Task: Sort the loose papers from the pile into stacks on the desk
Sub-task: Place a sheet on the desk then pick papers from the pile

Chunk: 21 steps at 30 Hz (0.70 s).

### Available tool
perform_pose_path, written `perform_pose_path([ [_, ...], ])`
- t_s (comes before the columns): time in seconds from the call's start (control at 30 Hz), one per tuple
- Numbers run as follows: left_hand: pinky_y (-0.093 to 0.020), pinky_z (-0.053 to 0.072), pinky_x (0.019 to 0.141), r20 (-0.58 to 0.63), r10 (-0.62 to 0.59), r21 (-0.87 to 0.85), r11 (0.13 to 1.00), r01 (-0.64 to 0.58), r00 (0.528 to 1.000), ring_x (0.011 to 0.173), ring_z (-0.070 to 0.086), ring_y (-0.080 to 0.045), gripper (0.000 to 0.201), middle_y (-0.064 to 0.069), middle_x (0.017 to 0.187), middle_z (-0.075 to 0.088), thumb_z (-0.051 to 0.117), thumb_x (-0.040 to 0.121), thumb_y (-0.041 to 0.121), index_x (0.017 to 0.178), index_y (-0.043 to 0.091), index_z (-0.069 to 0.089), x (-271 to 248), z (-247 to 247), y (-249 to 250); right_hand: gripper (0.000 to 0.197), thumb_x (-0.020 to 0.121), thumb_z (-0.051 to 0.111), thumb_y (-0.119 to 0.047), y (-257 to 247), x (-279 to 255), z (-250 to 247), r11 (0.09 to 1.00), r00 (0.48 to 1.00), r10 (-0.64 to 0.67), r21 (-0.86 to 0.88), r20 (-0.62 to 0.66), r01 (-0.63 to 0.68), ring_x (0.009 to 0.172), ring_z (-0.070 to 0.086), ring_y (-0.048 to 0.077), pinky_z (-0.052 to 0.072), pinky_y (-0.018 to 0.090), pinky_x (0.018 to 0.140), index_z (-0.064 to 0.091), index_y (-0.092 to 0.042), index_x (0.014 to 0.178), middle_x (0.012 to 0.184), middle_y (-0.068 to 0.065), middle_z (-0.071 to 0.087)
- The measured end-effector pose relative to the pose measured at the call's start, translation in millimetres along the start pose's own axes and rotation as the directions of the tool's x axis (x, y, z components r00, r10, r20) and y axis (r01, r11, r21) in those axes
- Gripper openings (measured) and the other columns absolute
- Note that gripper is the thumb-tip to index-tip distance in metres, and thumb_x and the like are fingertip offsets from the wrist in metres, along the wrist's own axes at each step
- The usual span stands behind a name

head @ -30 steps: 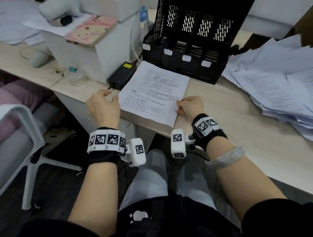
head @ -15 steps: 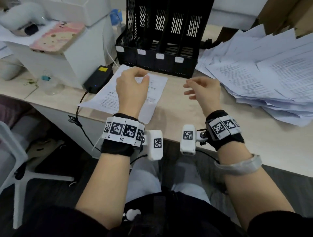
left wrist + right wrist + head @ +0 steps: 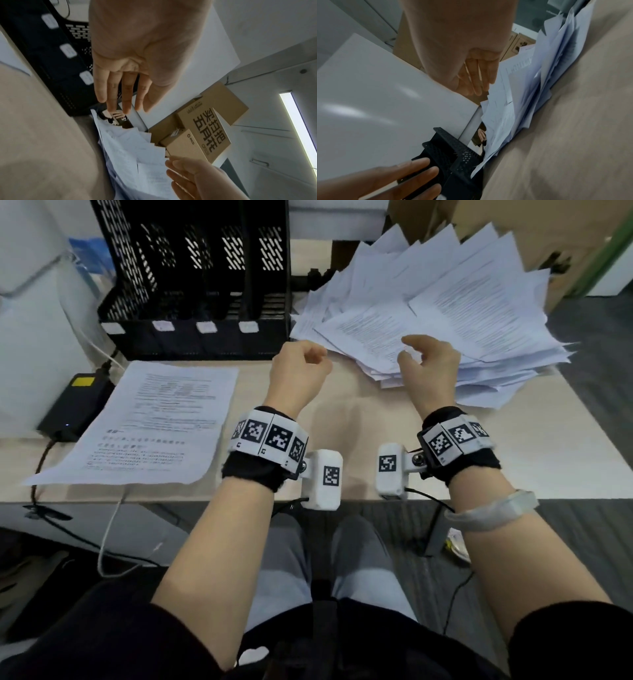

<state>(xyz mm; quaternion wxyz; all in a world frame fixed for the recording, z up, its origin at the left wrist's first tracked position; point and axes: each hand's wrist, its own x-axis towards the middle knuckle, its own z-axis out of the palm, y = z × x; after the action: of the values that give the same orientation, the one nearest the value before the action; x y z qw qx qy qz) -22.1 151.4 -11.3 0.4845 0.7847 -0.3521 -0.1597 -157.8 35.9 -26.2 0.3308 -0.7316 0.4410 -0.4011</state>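
The pile of loose papers (image 3: 445, 313) lies fanned out at the back right of the desk (image 3: 349, 419). One printed sheet (image 3: 147, 422) lies flat at the front left, with neither hand on it. My left hand (image 3: 313, 356) hovers over the bare desk just left of the pile; in the left wrist view its fingers (image 3: 123, 89) are straight and empty. My right hand (image 3: 416, 350) hangs over the pile's near edge, loosely curled and holding nothing. The right wrist view shows its fingers (image 3: 477, 81) close to the papers (image 3: 518, 94).
A black mesh file organizer (image 3: 191, 285) stands at the back between the sheet and the pile. A black power adapter (image 3: 75, 405) with cables lies left of the sheet, beside a white box (image 3: 30, 302). Cardboard boxes (image 3: 548, 234) stand behind the pile.
Both hands let go of the single sheet, lifted and moved right toward the pile. The sheet stays flat at the left. The head view swung right.
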Motion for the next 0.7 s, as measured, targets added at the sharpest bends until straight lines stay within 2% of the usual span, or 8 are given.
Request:
perform_pose_path([
  [0.1, -0.027, 0.045, 0.099, 0.072, -0.027, -0.023, 0.999, 0.029, 0.997, 0.11, 0.059, -0.015, 0.029, -0.005, 0.115, 0.066, 0.059, 0.088, 0.012, 0.116, 0.008, 0.063, 9.7, 27.3, 2.8, 0.039, 0.089, 0.053, -0.012, 16.6, 12.4, -11.4, 0.992, 0.996, 0.041, -0.123, 0.078, -0.031, 0.118, 0.054, 0.024, 0.034, 0.019, 0.097, 0.057, -0.008, 0.127, 0.132, 0.011, 0.056],
  [0.23, -0.033, 0.043, 0.104, 0.157, -0.076, -0.026, 0.996, 0.081, 0.985, 0.118, 0.054, -0.018, 0.036, -0.006, 0.126, 0.06, 0.052, 0.09, 0.01, 0.125, 0.011, 0.057, 21.1, 57.6, 2.2, 0.043, 0.091, 0.048, -0.011, 34.1, 27.0, -19.3, 0.96, 0.977, 0.067, -0.28, 0.204, -0.007, 0.135, 0.038, 0.029, 0.026, 0.043, 0.115, 0.05, -0.004, 0.134, 0.142, 0.015, 0.046],
  [0.33, -0.035, 0.039, 0.108, 0.207, -0.105, -0.017, 0.994, 0.111, 0.973, 0.123, 0.05, -0.019, 0.039, -0.007, 0.132, 0.055, 0.048, 0.091, 0.01, 0.13, 0.009, 0.053, 29.2, 75.6, 1.4, 0.04, 0.092, 0.047, -0.012, 45.8, 34.4, -23.8, 0.94, 0.955, 0.132, -0.339, 0.267, -0.035, 0.129, 0.043, 0.031, 0.032, 0.036, 0.108, 0.052, 0.0, 0.131, 0.136, 0.018, 0.05],
  [0.4, -0.037, 0.04, 0.108, 0.244, -0.125, -0.024, 0.991, 0.135, 0.962, 0.123, 0.05, -0.022, 0.04, -0.009, 0.133, 0.053, 0.048, 0.092, 0.012, 0.132, 0.008, 0.051, 34.5, 86.5, 1.5, 0.032, 0.091, 0.048, -0.016, 52.6, 34.6, -25.7, 0.936, 0.937, 0.212, -0.334, 0.279, -0.113, 0.116, 0.052, 0.03, 0.039, 0.03, 0.09, 0.061, 0.001, 0.116, 0.12, 0.019, 0.06],
  [0.47, -0.036, 0.048, 0.098, 0.275, -0.154, -0.053, 0.983, 0.175, 0.949, 0.109, 0.059, -0.023, 0.039, -0.011, 0.132, 0.053, 0.049, 0.093, 0.015, 0.132, 0.007, 0.049, 39.6, 96.7, 1.6, 0.029, 0.089, 0.049, -0.017, 58.7, 32.4, -27.0, 0.926, 0.911, 0.281, -0.334, 0.302, -0.175, 0.101, 0.058, 0.033, 0.043, 0.031, 0.079, 0.064, 0.007, 0.096, 0.102, 0.023, 0.064],
  [0.57, -0.029, 0.053, 0.069, 0.284, -0.203, -0.085, 0.968, 0.236, 0.937, 0.084, 0.063, -0.022, 0.039, -0.009, 0.127, 0.054, 0.049, 0.094, 0.017, 0.132, 0.008, 0.047, 47.3, 110.0, -0.8, 0.036, 0.091, 0.049, -0.017, 66.6, 27.1, -28.3, 0.916, 0.866, 0.343, -0.334, 0.363, -0.222, 0.107, 0.058, 0.039, 0.047, 0.041, 0.089, 0.062, 0.013, 0.106, 0.112, 0.028, 0.064],
  [0.63, -0.032, 0.055, 0.074, 0.268, -0.226, -0.081, 0.963, 0.255, 0.937, 0.085, 0.064, -0.025, 0.039, -0.008, 0.124, 0.053, 0.049, 0.094, 0.017, 0.133, 0.011, 0.047, 53.4, 116.9, -4.4, 0.035, 0.093, 0.048, -0.018, 72.1, 25.1, -28.9, 0.916, 0.852, 0.349, -0.335, 0.39, -0.222, 0.112, 0.057, 0.036, 0.044, 0.037, 0.091, 0.062, 0.011, 0.109, 0.12, 0.024, 0.062],
  [0.7, -0.027, 0.052, 0.067, 0.269, -0.252, -0.077, 0.956, 0.282, 0.93, 0.083, 0.061, -0.024, 0.04, -0.005, 0.116, 0.051, 0.049, 0.094, 0.015, 0.134, 0.012, 0.046, 58.1, 121.6, -8.4, 0.031, 0.094, 0.049, -0.018, 76.2, 24.7, -30.4, 0.921, 0.855, 0.343, -0.32, 0.389, -0.223, 0.117, 0.055, 0.03, 0.04, 0.027, 0.089, 0.064, 0.003, 0.111, 0.128, 0.018, 0.059],
])
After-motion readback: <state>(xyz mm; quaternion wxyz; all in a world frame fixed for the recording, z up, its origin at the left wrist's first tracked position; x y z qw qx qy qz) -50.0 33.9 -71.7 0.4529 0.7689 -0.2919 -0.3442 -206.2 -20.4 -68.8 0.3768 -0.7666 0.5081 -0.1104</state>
